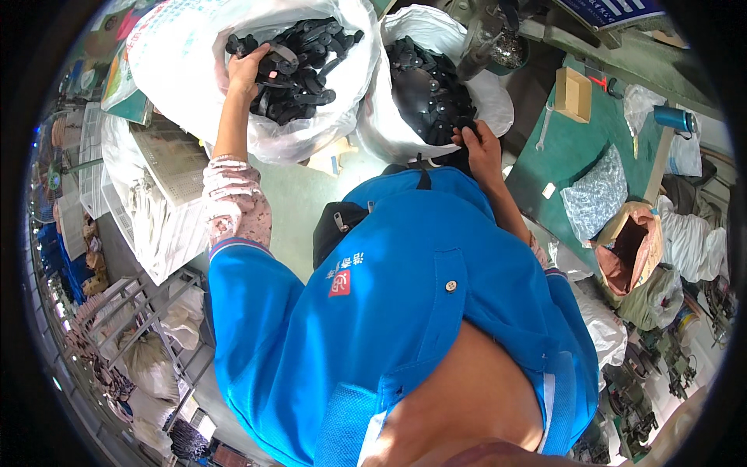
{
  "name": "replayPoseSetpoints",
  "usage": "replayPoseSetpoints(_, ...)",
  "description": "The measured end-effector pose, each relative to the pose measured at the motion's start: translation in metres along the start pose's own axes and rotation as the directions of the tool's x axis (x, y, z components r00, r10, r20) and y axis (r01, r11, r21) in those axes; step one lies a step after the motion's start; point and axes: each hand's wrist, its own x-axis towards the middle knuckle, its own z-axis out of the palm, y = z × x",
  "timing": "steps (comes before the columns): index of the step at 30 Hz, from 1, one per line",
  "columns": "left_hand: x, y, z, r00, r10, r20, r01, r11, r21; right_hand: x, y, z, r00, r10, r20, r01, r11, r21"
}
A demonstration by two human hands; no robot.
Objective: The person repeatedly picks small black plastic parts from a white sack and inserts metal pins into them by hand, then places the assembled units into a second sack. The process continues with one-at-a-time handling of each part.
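My left hand [244,71] reaches into a large white woven bag [175,78] at the far left, its fingers closed around a black plastic piece [243,45]. Many similar black parts [311,47], rounded at the ends, fill that bag in a loose heap. Beside it stands a second white bag [377,124], also heaped with black parts [420,86]. At the near right rim of this bag my right hand [481,152] is bent, thumb and fingers pinched on a small black part [464,128]. The fingertips partly hide what each hand grips.
To the right, a green table [537,175] carries a wrench [545,124], a cardboard box [573,95] and a bubble-wrap bag [595,194]. A machine part [482,50] stands beside the right bag. White plastic crates [167,226] and a metal rack [148,327] are at left.
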Motion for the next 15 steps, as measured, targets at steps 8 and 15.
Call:
replayPoseSetpoints(8, -0.058, 0.005, 0.061, 0.900, -0.203, 0.386, 0.294, 0.936, -0.192, 0.023, -0.069, 0.012, 0.925, -0.160, 0.344, 0.172, 0.985, -0.003)
replayPoseSetpoints(15, -0.138, 0.026, 0.134, 0.488, -0.270, 0.830, 0.636, 0.761, -0.126, 0.049, -0.142, 0.004, 0.623, -0.481, 0.616, 0.523, 0.843, 0.129)
